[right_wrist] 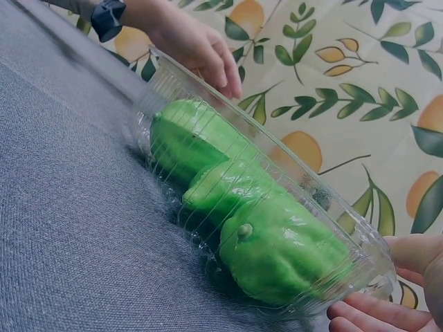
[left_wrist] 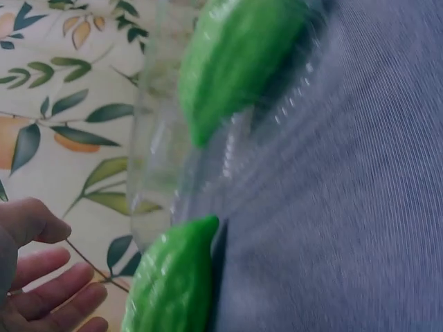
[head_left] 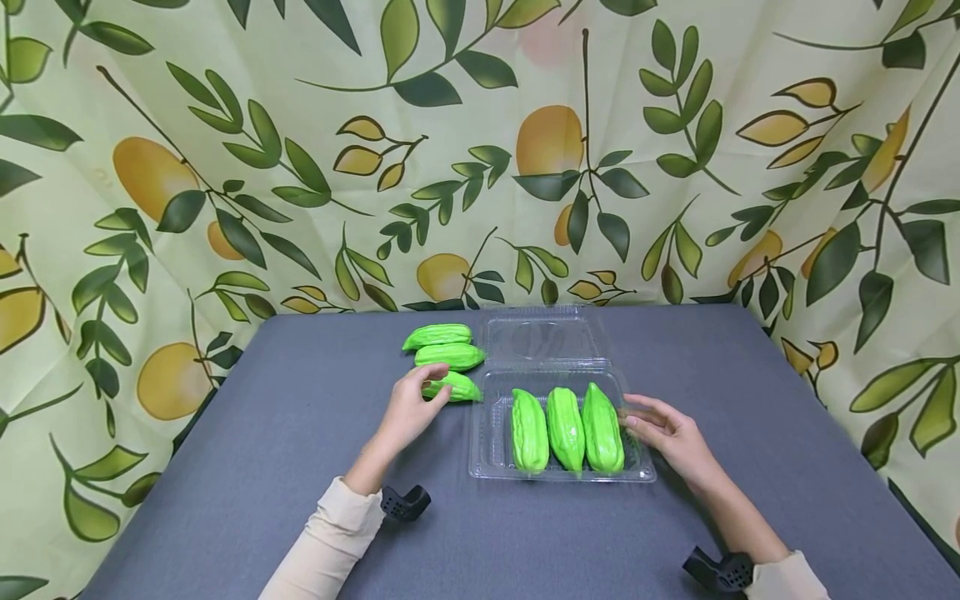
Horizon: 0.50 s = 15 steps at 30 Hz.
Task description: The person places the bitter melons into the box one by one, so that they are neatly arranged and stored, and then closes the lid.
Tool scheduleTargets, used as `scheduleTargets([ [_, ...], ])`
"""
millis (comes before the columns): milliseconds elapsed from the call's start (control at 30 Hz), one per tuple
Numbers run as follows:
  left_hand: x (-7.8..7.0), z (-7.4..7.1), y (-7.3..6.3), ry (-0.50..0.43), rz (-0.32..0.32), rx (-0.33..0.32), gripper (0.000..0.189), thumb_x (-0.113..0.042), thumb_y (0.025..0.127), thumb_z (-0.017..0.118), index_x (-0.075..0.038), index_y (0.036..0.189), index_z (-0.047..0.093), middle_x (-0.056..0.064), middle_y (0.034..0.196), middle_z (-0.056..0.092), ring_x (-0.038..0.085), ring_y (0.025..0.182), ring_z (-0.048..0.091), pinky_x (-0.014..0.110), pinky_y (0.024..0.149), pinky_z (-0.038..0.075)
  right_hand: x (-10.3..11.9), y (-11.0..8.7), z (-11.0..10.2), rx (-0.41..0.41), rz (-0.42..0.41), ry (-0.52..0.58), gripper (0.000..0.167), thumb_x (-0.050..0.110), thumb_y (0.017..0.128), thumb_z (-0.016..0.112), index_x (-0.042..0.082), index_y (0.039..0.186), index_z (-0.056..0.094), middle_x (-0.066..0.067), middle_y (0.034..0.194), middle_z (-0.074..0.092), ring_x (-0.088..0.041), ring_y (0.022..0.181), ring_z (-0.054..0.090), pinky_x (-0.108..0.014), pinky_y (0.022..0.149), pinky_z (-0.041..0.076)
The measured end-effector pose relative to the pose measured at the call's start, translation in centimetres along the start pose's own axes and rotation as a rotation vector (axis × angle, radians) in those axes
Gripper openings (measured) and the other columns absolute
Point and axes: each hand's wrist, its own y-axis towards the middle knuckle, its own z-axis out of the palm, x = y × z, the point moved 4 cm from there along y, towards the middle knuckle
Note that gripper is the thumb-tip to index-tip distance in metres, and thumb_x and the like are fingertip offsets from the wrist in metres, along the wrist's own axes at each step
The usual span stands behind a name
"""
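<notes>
My left hand (head_left: 411, 407) is over the nearest of 3 loose bitter melons (head_left: 459, 387), which are green and ribbed. In the left wrist view its fingers (left_wrist: 62, 297) are loosely bent beside a bitter melon (left_wrist: 173, 277), with a gap between. My right hand (head_left: 671, 435) holds the right side of a clear plastic container (head_left: 491, 467). The right wrist view shows thumb and fingers at the container's corner. Inside the container, 3 more bitter melons (head_left: 567, 429) lie side by side toward the right.
The container's clear lid (head_left: 543, 337) lies folded back behind the base. Two of the loose bitter melons (head_left: 438, 335) lie left of the lid. Grey cloth (head_left: 322, 358) covers the table, and a leaf-print curtain (head_left: 480, 192) hangs behind it.
</notes>
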Motion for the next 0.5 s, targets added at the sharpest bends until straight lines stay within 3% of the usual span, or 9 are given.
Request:
scheduleTargets([
  [167, 0.9, -0.3, 0.2, 0.082, 0.083, -0.002, 0.030, -0.004, 0.083, 0.069, 0.006, 0.112, 0.066, 0.020, 0.110, 0.069, 0.034, 0.102, 0.065, 0.048, 0.089, 0.054, 0.0, 0.0, -0.1, -0.007, 0.023, -0.016, 0.046, 0.013, 0.097, 0.057, -0.010, 0.135, 0.044, 0.028, 0.103, 0.066, 0.009, 0.096, 0.065, -0.010, 0.079, 0.054],
  [500, 2.3, -1.3, 0.7, 0.103, 0.062, -0.032, 0.033, -0.006, 0.080, 0.071, 0.003, 0.112, 0.066, 0.022, 0.112, 0.067, 0.038, 0.107, 0.063, 0.051, 0.094, 0.050, -0.1, 0.0, 0.0, -0.005, 0.023, -0.005, 0.047, 0.012, 0.097, 0.056, -0.012, 0.135, 0.043, 0.028, 0.103, 0.066, 0.010, 0.096, 0.065, -0.010, 0.079, 0.054],
])
